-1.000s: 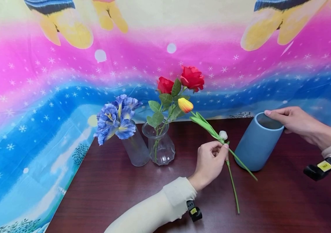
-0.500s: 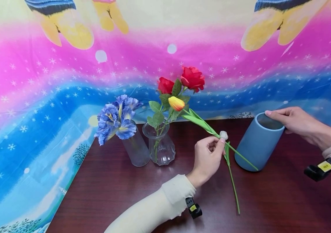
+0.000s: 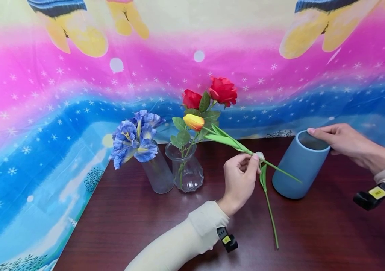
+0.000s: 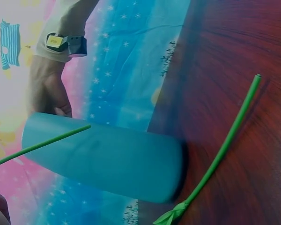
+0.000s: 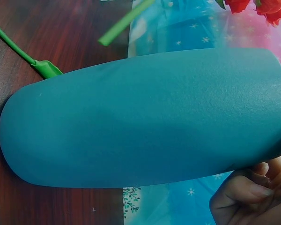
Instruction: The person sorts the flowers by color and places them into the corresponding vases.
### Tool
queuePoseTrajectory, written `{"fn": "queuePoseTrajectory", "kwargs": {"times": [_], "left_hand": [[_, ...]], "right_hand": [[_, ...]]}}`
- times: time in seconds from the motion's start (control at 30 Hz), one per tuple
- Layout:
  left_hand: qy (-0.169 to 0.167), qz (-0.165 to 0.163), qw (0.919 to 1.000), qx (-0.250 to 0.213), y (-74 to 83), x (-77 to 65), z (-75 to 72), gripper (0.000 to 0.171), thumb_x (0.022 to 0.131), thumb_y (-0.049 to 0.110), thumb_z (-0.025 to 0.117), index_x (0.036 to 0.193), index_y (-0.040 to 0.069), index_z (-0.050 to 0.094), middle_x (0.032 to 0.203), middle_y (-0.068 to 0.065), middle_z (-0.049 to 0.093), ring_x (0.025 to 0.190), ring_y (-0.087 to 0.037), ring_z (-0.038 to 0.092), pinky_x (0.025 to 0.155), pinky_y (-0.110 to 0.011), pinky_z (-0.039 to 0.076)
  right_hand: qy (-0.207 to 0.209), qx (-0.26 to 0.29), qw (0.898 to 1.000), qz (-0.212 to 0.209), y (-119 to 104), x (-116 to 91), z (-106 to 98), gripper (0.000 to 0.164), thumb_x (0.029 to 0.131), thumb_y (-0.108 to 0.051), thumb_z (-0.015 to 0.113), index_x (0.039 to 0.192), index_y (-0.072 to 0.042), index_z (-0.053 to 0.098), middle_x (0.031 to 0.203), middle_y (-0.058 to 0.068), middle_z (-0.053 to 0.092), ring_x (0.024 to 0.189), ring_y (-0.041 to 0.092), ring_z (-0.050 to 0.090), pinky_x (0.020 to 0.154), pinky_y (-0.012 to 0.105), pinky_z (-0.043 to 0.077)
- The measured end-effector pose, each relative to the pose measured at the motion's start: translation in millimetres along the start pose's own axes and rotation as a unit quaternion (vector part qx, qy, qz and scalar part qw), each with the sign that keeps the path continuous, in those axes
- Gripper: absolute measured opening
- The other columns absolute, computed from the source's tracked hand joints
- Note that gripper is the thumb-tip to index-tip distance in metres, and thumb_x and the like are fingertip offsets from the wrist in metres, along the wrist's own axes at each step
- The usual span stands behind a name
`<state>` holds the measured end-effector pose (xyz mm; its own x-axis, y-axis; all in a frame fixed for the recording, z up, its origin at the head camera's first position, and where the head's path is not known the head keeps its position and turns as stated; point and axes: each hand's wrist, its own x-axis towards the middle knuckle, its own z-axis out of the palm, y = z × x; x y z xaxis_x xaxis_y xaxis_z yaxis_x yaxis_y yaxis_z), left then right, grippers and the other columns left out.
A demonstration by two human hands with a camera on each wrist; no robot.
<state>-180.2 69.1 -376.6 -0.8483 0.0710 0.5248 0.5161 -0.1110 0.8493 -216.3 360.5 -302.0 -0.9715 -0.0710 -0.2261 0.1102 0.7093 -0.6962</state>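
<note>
My left hand pinches the green stem of a yellow-orange tulip, held slantwise with its bloom at upper left. The bare stem end points right and overlaps the blue vase in the head view. My right hand grips that vase at its rim, thumb on the edge; the vase stands upright on the table. A second tulip, with a white bloom, lies on the table with its stem toward me. Its bloom is mostly hidden behind my left fingertips. The left wrist view shows the held stem in front of the vase.
Left of the hands stands a clear glass vase with two red roses. Beside it a frosted vase holds blue irises. A colourful printed cloth hangs behind the dark wooden table.
My left hand has moved slightly left and tilted the yellow tulip, so its bloom swings left and its stem end rises in front of the vase. My right hand and the vase stay put.
</note>
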Motion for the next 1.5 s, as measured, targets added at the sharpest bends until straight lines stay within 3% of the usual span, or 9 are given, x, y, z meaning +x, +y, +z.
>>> {"fn": "queuePoseTrajectory", "kwargs": {"times": [0.23,0.63,0.7,0.93,1.17,1.5], "left_hand": [[0.009,0.023,0.9996,-0.010,5.2,5.6,1.3,0.026,0.101,0.016,0.059,0.087,-0.002,0.071,0.065,-0.020,0.064,0.049,0.003,0.048,0.044,-0.020,0.041],[0.021,0.046,0.9973,-0.053,15.3,16.4,2.8,0.032,0.103,0.016,0.057,0.080,-0.005,0.065,0.067,-0.024,0.063,0.047,-0.019,0.051,0.047,-0.022,0.044],[0.023,0.049,0.9970,-0.056,17.3,17.9,3.0,0.031,0.103,0.015,0.057,0.080,-0.005,0.065,0.067,-0.024,0.063,0.047,-0.018,0.051,0.047,-0.022,0.045],[0.032,0.062,0.9960,-0.055,26.3,25.0,3.9,0.029,0.102,0.014,0.057,0.082,-0.005,0.065,0.067,-0.025,0.064,0.054,0.001,0.056,0.048,-0.023,0.047],[0.035,0.088,0.9938,-0.058,35.0,33.4,4.7,0.032,0.102,0.014,0.056,0.078,-0.005,0.064,0.064,-0.023,0.062,0.049,-0.007,0.056,0.047,-0.024,0.047],[0.033,0.099,0.9915,-0.078,45.6,42.7,10.0,0.031,0.102,0.015,0.057,0.082,-0.007,0.063,0.066,-0.026,0.060,0.044,-0.005,0.050,0.044,-0.031,0.049]], "right_hand": [[-0.001,0.003,1.000,0.003,0.1,1.0,0.4,0.078,0.104,-0.057,0.039,0.152,0.005,0.033,0.159,0.035,0.025,0.142,0.054,0.026,0.093,0.055,0.053],[-0.004,0.006,1.000,0.006,0.8,1.1,0.0,0.078,0.104,-0.057,0.039,0.152,0.004,0.033,0.160,0.035,0.022,0.144,0.056,0.023,0.097,0.059,0.050],[-0.005,0.007,1.000,0.006,1.1,1.0,-0.2,0.077,0.104,-0.057,0.040,0.152,0.003,0.033,0.161,0.035,0.021,0.144,0.056,0.023,0.098,0.061,0.048],[-0.007,0.010,1.000,0.008,1.6,1.2,-0.8,0.074,0.105,-0.056,0.039,0.152,0.001,0.035,0.160,0.035,0.023,0.144,0.055,0.023,0.098,0.060,0.049],[-0.010,0.009,1.000,0.003,0.4,0.9,-0.4,0.076,0.105,-0.055,0.039,0.151,0.005,0.033,0.160,0.035,0.022,0.144,0.056,0.023,0.098,0.061,0.048],[-0.011,0.003,1.000,0.005,-0.8,-0.2,-1.3,0.078,0.105,-0.056,0.039,0.152,0.006,0.032,0.161,0.036,0.019,0.145,0.058,0.021,0.099,0.062,0.048]]}}
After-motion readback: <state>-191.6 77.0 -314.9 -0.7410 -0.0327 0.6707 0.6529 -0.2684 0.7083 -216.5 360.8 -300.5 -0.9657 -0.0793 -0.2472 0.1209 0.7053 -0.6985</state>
